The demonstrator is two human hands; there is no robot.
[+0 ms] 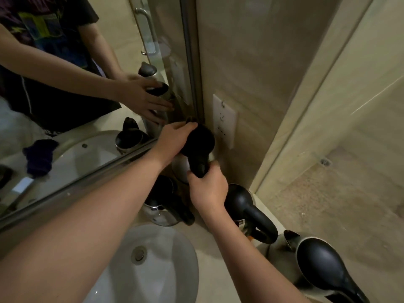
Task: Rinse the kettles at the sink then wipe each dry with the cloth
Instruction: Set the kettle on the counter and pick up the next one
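Black plastic fills our grip: our right hand (207, 189) curls round the handle of the far kettle (197, 147), while our left hand (175, 138) cups its lid with bent fingers. It stands in the counter's back corner by the mirror (65, 154). Its handle points back toward us, and the sink (157, 265) lies nearer us and leftward, so the lift likely comes our way.

The right hand (207, 189) grips the handle of a kettle (200, 141) at 12 o'clock; the left hand (175, 136) holds its lid. The sink (175, 248) lies at 6 o'clock.
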